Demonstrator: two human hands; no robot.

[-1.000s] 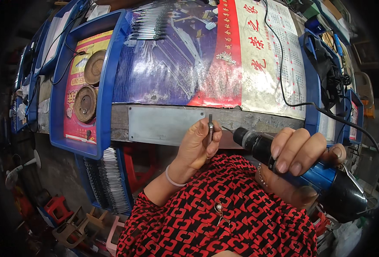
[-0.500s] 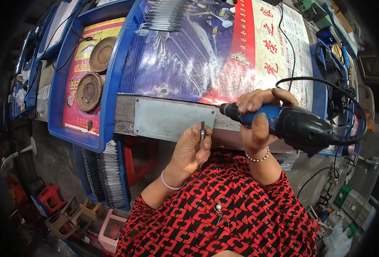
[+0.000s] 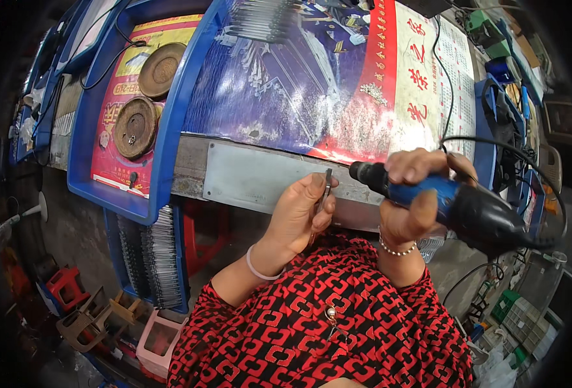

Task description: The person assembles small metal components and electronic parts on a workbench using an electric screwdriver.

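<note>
My right hand (image 3: 422,194) is wrapped round a blue and black corded electric screwdriver (image 3: 486,216), whose dark nose points left. My left hand (image 3: 302,213) pinches a slim metal piece (image 3: 328,181) upright between thumb and fingers; its exact kind is too small to make out. The screwdriver's nose is a short way right of this piece, not touching it. Both hands are over the front edge of the workbench, beside a grey metal plate (image 3: 247,174) fixed along it.
Two round brown dishes (image 3: 135,129), the nearer with small bits inside, lie in a blue tray (image 3: 163,194) at left. Several slim metal parts (image 3: 260,19) lie at the back on a printed sheet (image 3: 273,103). Below the tray, a blue crate (image 3: 182,258) holds similar parts. The tool's cord (image 3: 525,152) loops at right.
The view has shifted slightly. Both hands appear farther right, and the screwdriver has moved right and a little down. The grips on the metal piece and the screwdriver are unchanged.
</note>
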